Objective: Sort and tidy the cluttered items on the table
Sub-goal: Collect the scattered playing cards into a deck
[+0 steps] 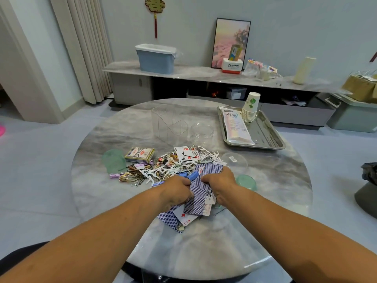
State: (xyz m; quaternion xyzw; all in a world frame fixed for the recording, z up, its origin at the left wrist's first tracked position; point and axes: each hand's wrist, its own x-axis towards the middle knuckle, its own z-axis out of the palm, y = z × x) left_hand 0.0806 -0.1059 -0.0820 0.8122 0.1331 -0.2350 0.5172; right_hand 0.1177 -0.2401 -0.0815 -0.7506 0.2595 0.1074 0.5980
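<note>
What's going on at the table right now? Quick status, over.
Left hand and right hand both gripping loose playing cards. Card box waiting, far left. Floss picks and hairpins tangled through the pile.

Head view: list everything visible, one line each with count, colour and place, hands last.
playing cards: many, blue-backed, table front centre
card box: one, yellow-blue, left of the clutter
floss picks: many, white, middle pile
hairpins: several, dark, pile's left edge
clear containers: two, transparent, table rear
green lids: two, table left and right
steel tray: one, rear right, holds paper cups
left hand: grips cards
right hand: grips cards
</note>
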